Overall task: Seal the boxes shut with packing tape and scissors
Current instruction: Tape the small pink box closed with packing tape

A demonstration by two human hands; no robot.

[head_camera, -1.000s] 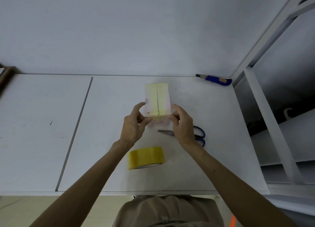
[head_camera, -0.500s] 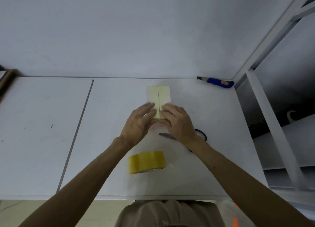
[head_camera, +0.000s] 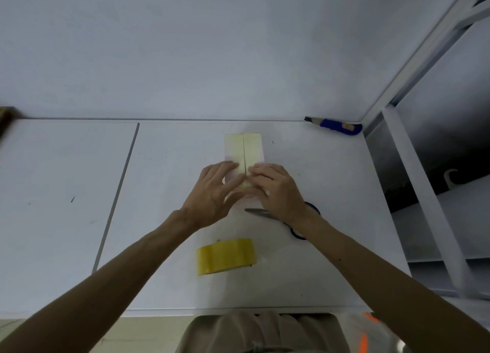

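Small pale-yellow box point(head_camera: 244, 148) lay on desk point(head_camera: 172, 273), centre, toward rear edge; flaps closed, seam running front to back. Left grip point(head_camera: 214, 190) rested flat on box's near left flap, fingers straight, spread, pinching nothing. Right grip point(head_camera: 275, 190) pressed near right flap likewise, its fingertips meeting the left's at seam. Far half of box showed beyond both grips. Yellow packing tape roll point(head_camera: 225, 255) sat nearer front edge, apart from box. Scissors point(head_camera: 258, 212) lay just front of box, handles partly under right wrist. Blue utility knife point(head_camera: 336, 125) at rear right corner.
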